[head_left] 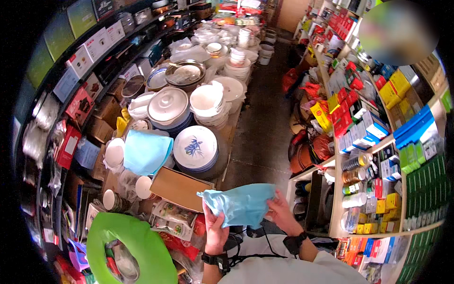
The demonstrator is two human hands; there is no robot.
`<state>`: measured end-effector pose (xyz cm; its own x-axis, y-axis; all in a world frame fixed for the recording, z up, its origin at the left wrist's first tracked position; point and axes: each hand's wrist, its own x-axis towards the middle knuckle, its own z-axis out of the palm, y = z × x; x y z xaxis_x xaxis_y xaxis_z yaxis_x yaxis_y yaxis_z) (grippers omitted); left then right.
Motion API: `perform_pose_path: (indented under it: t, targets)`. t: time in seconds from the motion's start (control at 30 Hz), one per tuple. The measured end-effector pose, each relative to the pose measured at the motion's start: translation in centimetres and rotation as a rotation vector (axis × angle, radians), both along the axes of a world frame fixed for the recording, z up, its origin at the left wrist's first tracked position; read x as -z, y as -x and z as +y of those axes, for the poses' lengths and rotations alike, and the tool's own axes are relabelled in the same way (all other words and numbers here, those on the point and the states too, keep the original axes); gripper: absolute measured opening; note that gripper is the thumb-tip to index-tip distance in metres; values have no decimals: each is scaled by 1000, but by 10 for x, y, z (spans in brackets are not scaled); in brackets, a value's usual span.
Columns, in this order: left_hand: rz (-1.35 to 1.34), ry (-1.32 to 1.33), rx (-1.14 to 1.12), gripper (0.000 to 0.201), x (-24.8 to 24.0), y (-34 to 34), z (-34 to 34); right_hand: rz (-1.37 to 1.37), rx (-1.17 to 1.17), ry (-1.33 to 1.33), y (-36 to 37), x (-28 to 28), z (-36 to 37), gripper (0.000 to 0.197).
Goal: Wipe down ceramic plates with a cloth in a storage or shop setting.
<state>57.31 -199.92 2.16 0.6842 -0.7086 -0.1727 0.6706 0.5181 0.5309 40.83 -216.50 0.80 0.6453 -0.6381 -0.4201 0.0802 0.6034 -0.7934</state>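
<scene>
Stretched between my two hands is a thin light blue sheet (241,203), with a wrinkled, glossy left part; I cannot tell if it is a cloth or a plastic bag. My left hand (216,230) pinches its lower left edge, thumb in front. At its right end, my right hand (282,213) grips the edge between thumb and fingers. Another light blue sheet (148,151) lies on the crockery to the left. Beside it rises a stack of white plates (195,147) with a blue plant pattern. An open brown cardboard box (177,188) sits just beyond my left hand.
A lidded white pot (167,105), stacked bowls (207,100) and metal trays (185,73) crowd the long table. A green ring-shaped cushion (104,236) is near at left. Shelves of boxes (364,128) line the right, beyond a narrow aisle (257,137); more shelves stand left.
</scene>
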Motion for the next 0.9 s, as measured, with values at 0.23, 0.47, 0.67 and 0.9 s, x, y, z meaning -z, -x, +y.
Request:
perform_pose_path:
  t: [0.23, 0.47, 0.67, 0.9]
  targets:
    - [-616, -378, -23, 72, 6, -45, -27, -126, 51, -7, 4, -11, -93, 59]
    - [-879, -688, -152, 43, 13, -32, -149, -211, 126, 159, 26, -4, -208, 57]
    - [-798, -478, -21, 42, -2, 1, -296, -115, 176, 212, 73, -10, -329, 51]
    - [-749, -410, -69, 31, -22, 10, -437, 44, 76, 300, 116, -10, -422, 48]
